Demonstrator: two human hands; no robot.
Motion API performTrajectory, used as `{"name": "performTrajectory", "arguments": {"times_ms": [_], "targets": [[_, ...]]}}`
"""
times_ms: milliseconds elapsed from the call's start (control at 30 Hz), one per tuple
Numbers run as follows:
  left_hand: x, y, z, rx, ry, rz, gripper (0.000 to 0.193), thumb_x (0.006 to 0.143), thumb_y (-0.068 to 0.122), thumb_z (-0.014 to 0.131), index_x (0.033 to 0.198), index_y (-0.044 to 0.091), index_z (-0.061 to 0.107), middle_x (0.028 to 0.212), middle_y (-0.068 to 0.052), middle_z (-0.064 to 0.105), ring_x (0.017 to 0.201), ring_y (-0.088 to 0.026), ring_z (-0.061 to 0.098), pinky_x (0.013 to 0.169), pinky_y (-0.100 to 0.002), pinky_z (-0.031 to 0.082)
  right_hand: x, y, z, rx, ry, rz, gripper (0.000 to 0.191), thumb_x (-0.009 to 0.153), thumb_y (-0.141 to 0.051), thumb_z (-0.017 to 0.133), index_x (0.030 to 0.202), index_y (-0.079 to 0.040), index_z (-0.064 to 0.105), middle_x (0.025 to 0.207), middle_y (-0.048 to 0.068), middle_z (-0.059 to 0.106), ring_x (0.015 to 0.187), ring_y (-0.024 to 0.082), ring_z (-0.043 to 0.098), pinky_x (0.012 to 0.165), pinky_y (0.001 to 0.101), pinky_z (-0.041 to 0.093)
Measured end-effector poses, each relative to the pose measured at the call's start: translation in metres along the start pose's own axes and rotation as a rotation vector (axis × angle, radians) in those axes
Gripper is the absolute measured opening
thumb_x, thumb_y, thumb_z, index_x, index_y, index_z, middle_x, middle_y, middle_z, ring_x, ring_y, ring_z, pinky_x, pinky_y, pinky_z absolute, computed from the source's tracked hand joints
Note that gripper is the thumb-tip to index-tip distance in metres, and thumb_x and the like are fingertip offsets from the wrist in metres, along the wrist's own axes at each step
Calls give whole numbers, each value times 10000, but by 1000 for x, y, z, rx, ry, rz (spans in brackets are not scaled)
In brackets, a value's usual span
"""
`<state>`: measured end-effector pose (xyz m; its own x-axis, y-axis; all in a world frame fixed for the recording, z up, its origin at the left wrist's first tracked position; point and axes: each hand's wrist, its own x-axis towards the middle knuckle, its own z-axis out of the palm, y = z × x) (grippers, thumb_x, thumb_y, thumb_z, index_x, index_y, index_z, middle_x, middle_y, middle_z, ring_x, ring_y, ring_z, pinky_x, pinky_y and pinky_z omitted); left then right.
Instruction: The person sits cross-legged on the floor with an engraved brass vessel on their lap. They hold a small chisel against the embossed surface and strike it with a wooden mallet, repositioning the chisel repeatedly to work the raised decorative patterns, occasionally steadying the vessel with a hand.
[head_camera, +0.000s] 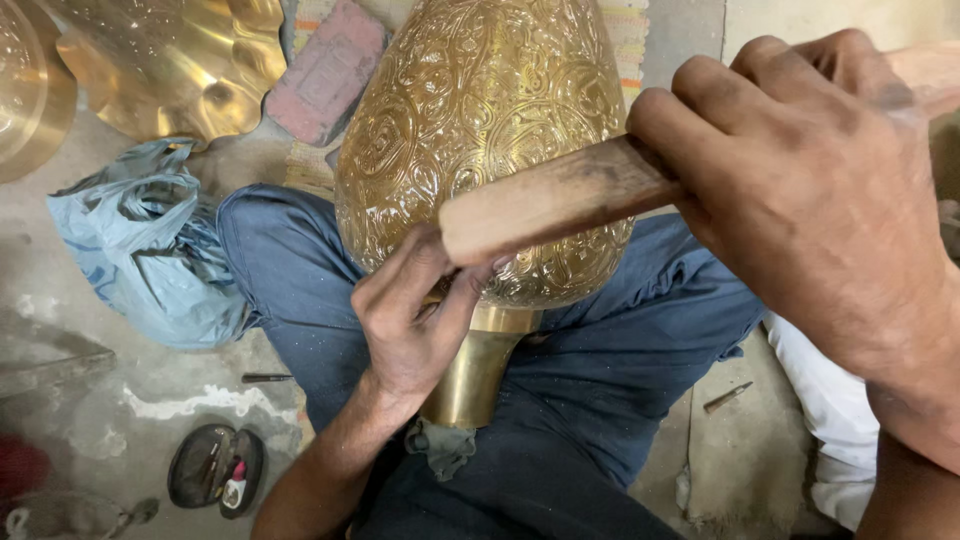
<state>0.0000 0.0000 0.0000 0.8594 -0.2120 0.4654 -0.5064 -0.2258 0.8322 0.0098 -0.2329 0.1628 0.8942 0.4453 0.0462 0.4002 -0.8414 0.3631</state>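
A large brass vase (480, 130) with engraved floral patterns lies across my lap, its smooth neck (478, 375) pointing toward me. My left hand (415, 320) rests against the lower body of the vase with fingers pinched together, seemingly on a small tool that is mostly hidden. My right hand (810, 190) is closed around a wooden handle (555, 205) raised over the vase, its blunt end just above my left hand. I sit cross-legged in dark blue trousers (590, 400).
A crumpled blue plastic bag (150, 245) lies at the left. Scalloped brass dishes (180, 65) sit at top left beside a reddish block (325, 70). Small metal punches (268, 378) (727, 397) lie on the concrete floor, a dark sandal (215, 468) at bottom left, white cloth (830, 400) at right.
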Motion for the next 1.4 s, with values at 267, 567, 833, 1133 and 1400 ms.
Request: {"name": "performTrajectory", "arguments": {"times_ms": [267,567,833,1133,1400], "targets": [[5,8,-1,-75,-16,-43,231,946,16,827,1144,-2,710,1021,-91,738,920,-146,760,765,-286,644,-1,5,-1,211,20,80,298,847,-195,814,1078,-88,659,910,64,682,899,236,703,827,397,537],[0,4,-4,10,-29,-17,221,945,-14,806,1143,-13,707,1011,-101,730,902,-178,753,757,-313,626,-5,-3,-9,0,19,15,272,866,-194,822,1082,-126,672,905,28,669,924,191,704,903,390,533],[3,-2,-1,-9,-30,-6,266,898,-5,821,1137,-18,705,1055,-146,742,922,-220,754,783,-323,643,1,-5,-14,-146,26,-18,283,830,-250,838,1035,-136,680,864,8,660,869,159,695,841,367,551],[1,4,-4,-26,-13,-5,254,896,-26,816,1119,-30,694,1008,-120,717,884,-176,738,742,-309,613,-3,-2,-8,34,30,30,289,828,-212,839,1040,-109,673,937,42,680,908,209,695,853,386,547],[0,6,-5,-31,-25,-74,217,906,-1,842,1093,-14,733,938,-90,708,780,-151,714,652,-279,588,-3,-5,-13,204,24,96,285,867,-187,833,1067,-97,651,938,48,658,906,229,680,846,383,532]]}}
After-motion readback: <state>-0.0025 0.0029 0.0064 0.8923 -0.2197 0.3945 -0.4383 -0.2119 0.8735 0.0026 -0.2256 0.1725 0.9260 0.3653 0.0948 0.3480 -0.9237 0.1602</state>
